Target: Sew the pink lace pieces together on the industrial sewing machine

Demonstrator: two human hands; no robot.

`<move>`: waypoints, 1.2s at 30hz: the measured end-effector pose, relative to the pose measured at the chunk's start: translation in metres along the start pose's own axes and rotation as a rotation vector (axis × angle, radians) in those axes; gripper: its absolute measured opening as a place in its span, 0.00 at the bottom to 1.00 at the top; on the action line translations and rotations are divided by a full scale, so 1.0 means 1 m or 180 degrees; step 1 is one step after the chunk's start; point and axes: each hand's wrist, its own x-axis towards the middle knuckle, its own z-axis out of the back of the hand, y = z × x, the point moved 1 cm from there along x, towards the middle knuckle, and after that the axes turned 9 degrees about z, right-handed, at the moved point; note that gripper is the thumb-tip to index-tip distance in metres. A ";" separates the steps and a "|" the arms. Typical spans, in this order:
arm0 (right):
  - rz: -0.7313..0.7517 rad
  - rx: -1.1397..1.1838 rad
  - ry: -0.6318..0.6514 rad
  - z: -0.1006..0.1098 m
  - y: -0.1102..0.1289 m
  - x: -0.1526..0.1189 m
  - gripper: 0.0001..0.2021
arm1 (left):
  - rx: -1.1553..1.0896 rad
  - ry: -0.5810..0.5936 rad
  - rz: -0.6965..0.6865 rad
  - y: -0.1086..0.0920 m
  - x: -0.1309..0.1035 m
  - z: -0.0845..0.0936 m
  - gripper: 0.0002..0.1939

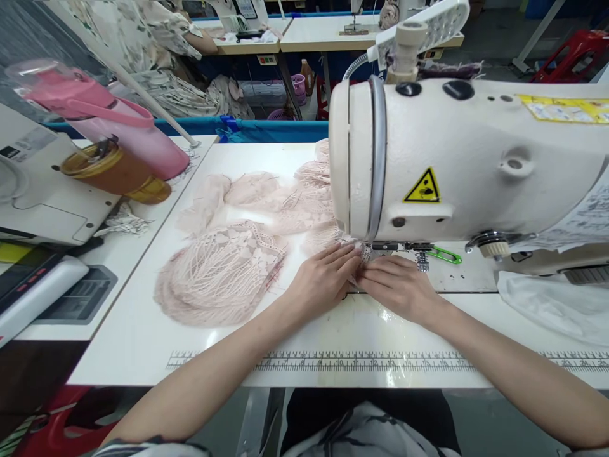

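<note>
Pale pink lace fabric (pixel 223 266) with fringe lies spread over the white sewing table (pixel 143 343), running under the head of a cream sewing machine (pixel 466 158). My left hand (pixel 323 279) rests flat on the lace edge just left of the needle area. My right hand (pixel 399 289) lies beside it, fingertips pinching the lace in front of the presser foot (pixel 421 260). Both hands touch each other at the fingertips.
A pink bottle (pixel 104 120) and an amber jar (pixel 114 171) lie on a second machine at left. A printed ruler (pixel 361 363) runs along the table front. Green-handled snips (pixel 445 255) sit by the needle. Another person sits at the back left. White cloth (pixel 556 304) lies at right.
</note>
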 end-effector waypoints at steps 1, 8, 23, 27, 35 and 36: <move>0.0026 -0.0008 -0.0018 0.000 -0.001 0.000 0.15 | 0.0003 0.0001 0.0013 0.000 0.000 0.000 0.14; 0.0114 -0.0054 -0.0004 0.000 -0.005 0.000 0.14 | 0.0045 0.0006 0.0102 -0.002 0.000 -0.002 0.17; 0.0057 -0.0544 -0.0146 0.010 -0.006 0.002 0.10 | 0.0162 0.0056 0.0227 -0.006 -0.003 -0.005 0.19; 0.0075 -0.0690 -0.0267 0.017 -0.007 0.005 0.09 | 0.0228 0.0026 0.0195 -0.007 -0.003 -0.005 0.19; 0.0010 -0.0857 -0.0336 0.018 -0.011 0.004 0.06 | 0.0290 -0.0140 0.0088 -0.009 -0.003 -0.005 0.18; -0.0016 -0.0895 -0.0311 0.018 -0.012 0.004 0.06 | 0.0282 -0.0137 0.0090 -0.009 -0.003 -0.006 0.18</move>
